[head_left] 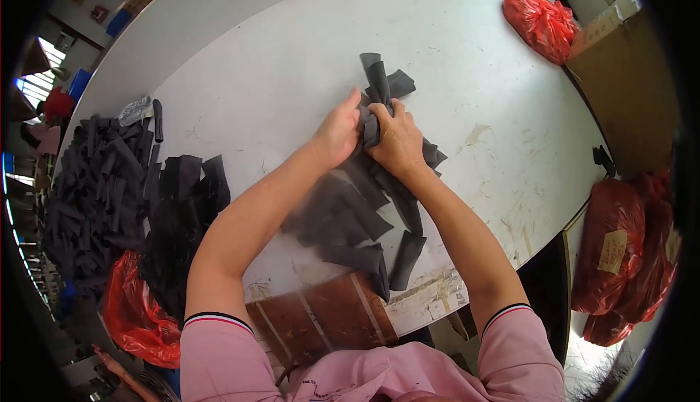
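A white table (pixel 248 74) with scuffs and brown stains fills most of the scene, its far edge curving across a room where, at the far left, a person in pink (pixel 47 138) shows small near some bright windows; at the left of the table lies a large heap of dark rolled pieces (pixel 102 190), with a crumpled clear plastic bag (pixel 135 112) at its far end; just right of the heap is a darker, blacker pile (pixel 182 212), and on the near side of both a bright red plastic bag (pixel 138 322) sags at the table's edge; in the middle, the left hand (pixel 339 131) has its thumb raised and its palm turned toward a bunch of dark grey pieces (pixel 377 85), though whether its hidden fingers grip I cannot tell; the bunch stands on the far side of the table's middle, its ends fanning out beyond the hands; the right hand (pixel 397 139) is closed around it from the right, fingers curled over the top; nearer, loose grey pieces (pixel 346 216) lie scattered, some blurred, beyond a brown panel (pixel 321 322) at the near edge; at the far right sit a knotted red bag (pixel 539 26) and a cardboard box (pixel 620 74), and nearer on the right, beside the table, are dark red bags (pixel 612 249).
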Motion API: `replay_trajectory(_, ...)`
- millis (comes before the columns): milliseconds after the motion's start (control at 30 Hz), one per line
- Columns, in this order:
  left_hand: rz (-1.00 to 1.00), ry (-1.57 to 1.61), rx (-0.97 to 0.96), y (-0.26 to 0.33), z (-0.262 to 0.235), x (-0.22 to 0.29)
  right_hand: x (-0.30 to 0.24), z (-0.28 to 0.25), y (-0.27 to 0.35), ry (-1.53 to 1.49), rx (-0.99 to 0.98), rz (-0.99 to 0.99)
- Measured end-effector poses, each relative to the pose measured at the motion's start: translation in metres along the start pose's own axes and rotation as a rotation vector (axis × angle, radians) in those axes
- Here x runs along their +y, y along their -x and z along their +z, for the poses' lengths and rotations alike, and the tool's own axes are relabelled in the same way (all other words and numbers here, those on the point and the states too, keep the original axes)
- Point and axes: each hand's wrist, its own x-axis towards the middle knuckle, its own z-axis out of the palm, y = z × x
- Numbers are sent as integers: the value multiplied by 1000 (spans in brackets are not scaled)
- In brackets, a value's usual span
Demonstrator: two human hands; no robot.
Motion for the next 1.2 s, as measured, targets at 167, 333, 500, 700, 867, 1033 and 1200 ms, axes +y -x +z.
replay_trajectory(167,327,-246,111,19,22,-4,-10,-22,4,-169,311,-163)
replay_trajectory(333,571,-803,317,73,37,25,9,-90,19,-439,407,2)
replay_trajectory(500,356,-1964,339,101,17,-26,35,-153,91,-1024,318,-30)
replay_trajectory(700,-119,-2078,342,103,12,-86,81,-196,243,-581,452,118)
replay_trajectory(867,122,-2077,431,108,20,-114,132,-174,365,-462,477,430)
replay_trajectory(1033,432,-2006,296,109,23,-135,210,-72,430,-4,413,525)
replay_trajectory(1200,333,-1838,231,103,23,-127,279,27,423,282,8,709)
